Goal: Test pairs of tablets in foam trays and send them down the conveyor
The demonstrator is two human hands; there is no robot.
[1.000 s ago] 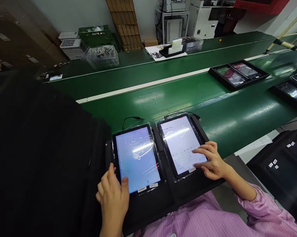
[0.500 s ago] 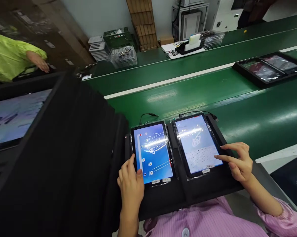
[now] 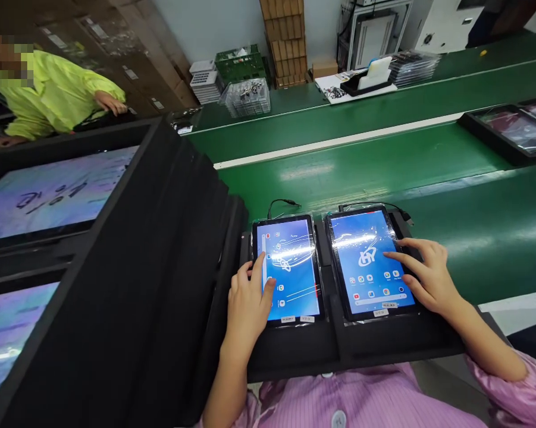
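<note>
Two lit tablets lie side by side in a black foam tray, with clear film round them and a short black cable at the top of each. My left hand is open over the left edge of the left tablet, fingers apart on or just above its screen. Over the right edge of the right tablet is my right hand, open, with its index finger extended onto or just above the screen. Both screens show a blue home page with app icons. Neither hand holds anything.
Tall stacked black foam trays with lit tablets stand at the left. Beyond is a green conveyor, with another tray at the right. A person in a yellow-green top is at the upper left. A green crate stands at the back.
The view has shifted left. The right tablet's keyboard has given way to a home page with icons. My left hand has moved further over its screen, and my right index finger has moved up.
</note>
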